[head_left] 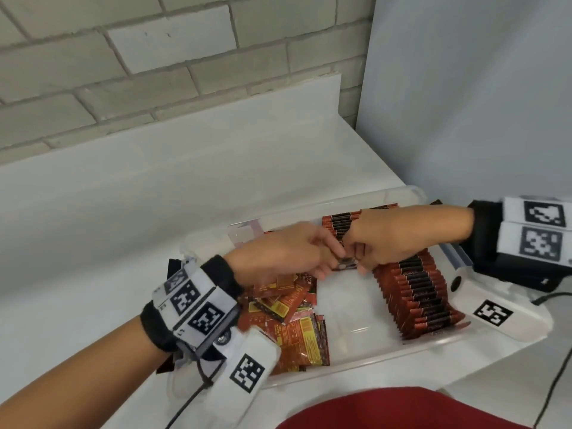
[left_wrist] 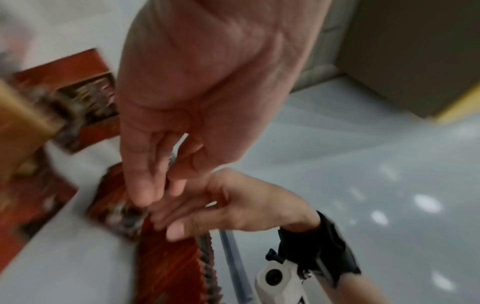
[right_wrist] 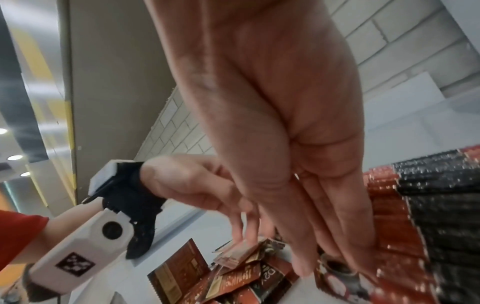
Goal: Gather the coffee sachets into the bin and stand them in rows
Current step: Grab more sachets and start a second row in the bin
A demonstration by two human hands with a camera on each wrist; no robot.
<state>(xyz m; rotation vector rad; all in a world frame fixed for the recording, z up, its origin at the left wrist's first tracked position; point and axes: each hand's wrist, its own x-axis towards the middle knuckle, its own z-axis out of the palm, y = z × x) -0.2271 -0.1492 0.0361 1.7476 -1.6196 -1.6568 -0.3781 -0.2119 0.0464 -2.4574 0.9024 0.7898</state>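
A clear plastic bin (head_left: 356, 368) sits on the white table. Red and black coffee sachets stand in a row (head_left: 418, 292) along its right side, also seen in the wrist views (left_wrist: 171, 267) (right_wrist: 428, 205), with more standing at the back (head_left: 343, 222). Loose sachets (head_left: 291, 317) (right_wrist: 221, 279) lie in a heap on the left. Above the bin's middle my hands meet on one sachet (head_left: 347, 266). My left hand (head_left: 332, 264) (left_wrist: 155, 185) (right_wrist: 244, 236) pinches it from the left. My right hand (head_left: 360, 266) (left_wrist: 176, 222) (right_wrist: 324, 265) grips it from the right, beside the row.
A bare strip of bin floor (head_left: 349, 308) lies between heap and row. A pale card (head_left: 244, 233) leans at the bin's back left. A white ledge and brick wall stand behind, a grey panel (head_left: 464, 103) to the right. Cables (head_left: 554, 382) trail off the table's front right.
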